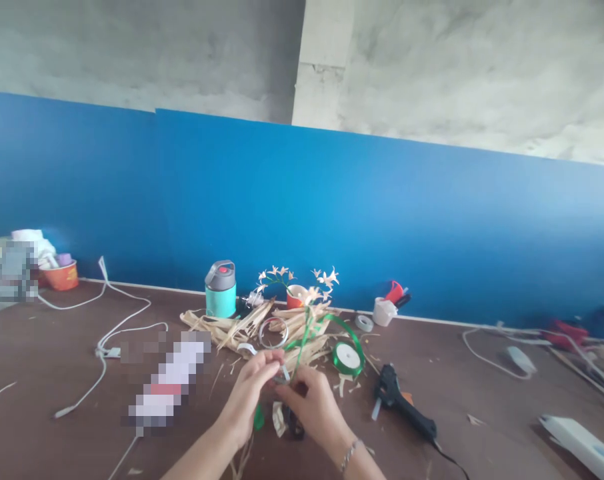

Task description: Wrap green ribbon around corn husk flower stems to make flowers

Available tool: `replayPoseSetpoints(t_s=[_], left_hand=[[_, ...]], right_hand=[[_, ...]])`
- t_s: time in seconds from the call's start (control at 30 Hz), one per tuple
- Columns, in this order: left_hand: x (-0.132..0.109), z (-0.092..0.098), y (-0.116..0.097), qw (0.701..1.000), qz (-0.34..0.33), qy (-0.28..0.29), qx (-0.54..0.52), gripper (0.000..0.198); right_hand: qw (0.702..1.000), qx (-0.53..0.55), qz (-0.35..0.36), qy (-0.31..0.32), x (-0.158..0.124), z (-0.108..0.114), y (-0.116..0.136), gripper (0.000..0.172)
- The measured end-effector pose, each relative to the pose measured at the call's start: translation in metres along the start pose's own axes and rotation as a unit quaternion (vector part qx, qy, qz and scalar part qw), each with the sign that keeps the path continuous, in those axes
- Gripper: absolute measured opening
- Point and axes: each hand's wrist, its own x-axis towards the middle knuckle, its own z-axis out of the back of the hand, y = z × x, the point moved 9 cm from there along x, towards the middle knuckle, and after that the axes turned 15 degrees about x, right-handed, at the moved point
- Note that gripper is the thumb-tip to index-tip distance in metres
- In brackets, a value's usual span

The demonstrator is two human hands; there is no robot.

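My left hand [252, 390] is closed, its thumb and fingers pinched together beside the right one; what they hold is too small and blurred to name. My right hand [315, 399], with a bracelet at the wrist, pinches the lower end of a green flower stem [303, 347] that stands nearly upright. Pale flowers [328, 279] show above it. A green ribbon [349, 329] arcs from near the stem to its spool [348, 359]. Behind the hands lie dried husk strips [227, 331] and a round ring-shaped roll [273, 333]. Partly hidden under my right hand is a dark object.
A hot glue gun [405, 401] lies to the right, its cord running forward. A turquoise flask [221, 293], an orange cup [296, 297], a tape roll [365, 323] and a white cup [384, 311] stand toward the blue partition [382, 220]. White cables [102, 343] lie left.
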Motion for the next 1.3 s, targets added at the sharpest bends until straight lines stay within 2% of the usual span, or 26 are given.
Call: replayPoseSetpoints(t_s=[0.13, 0.3, 0.4, 0.5, 0.63, 0.8, 1.0, 1.07, 1.17, 1.3], left_hand=[[-0.002, 0.004, -0.021, 0.998, -0.061, -0.013, 0.008, 0.031], [-0.004, 0.004, -0.029, 0.998, -0.067, -0.014, -0.015, 0.029], [-0.005, 0.003, -0.031, 0.997, -0.077, -0.004, -0.01, 0.026], [-0.007, 0.006, -0.033, 0.996, -0.086, -0.018, 0.01, 0.021], [-0.01, 0.005, -0.036, 0.997, -0.082, -0.014, 0.002, 0.019], [-0.008, 0.01, -0.037, 0.997, -0.072, -0.03, -0.031, 0.021], [0.002, 0.03, -0.031, 0.99, -0.085, -0.093, -0.066, 0.02], [0.004, 0.033, -0.03, 0.988, -0.084, -0.107, -0.07, 0.02], [0.003, 0.036, -0.03, 0.987, -0.085, -0.118, -0.071, 0.021], [0.002, 0.032, -0.032, 0.988, -0.095, -0.104, -0.064, 0.018]], right_hand=[[0.993, -0.099, 0.03, 0.064, -0.007, -0.018, 0.01, 0.026], [0.985, -0.129, 0.062, 0.099, -0.012, -0.029, 0.018, 0.026], [0.983, -0.131, 0.072, 0.102, -0.013, -0.032, 0.02, 0.026], [0.984, -0.125, 0.077, 0.104, -0.014, -0.035, 0.022, 0.025], [0.987, -0.106, 0.063, 0.103, -0.014, -0.035, 0.02, 0.024], [0.991, -0.053, 0.028, 0.117, -0.015, -0.034, 0.019, 0.007], [0.996, -0.005, -0.002, 0.094, -0.015, -0.029, 0.017, 0.022], [0.997, -0.004, -0.002, 0.073, -0.013, -0.026, 0.015, 0.018], [0.999, -0.01, 0.014, 0.039, -0.011, -0.02, 0.013, 0.002], [0.999, -0.012, 0.042, 0.022, -0.009, -0.016, 0.011, 0.015]])
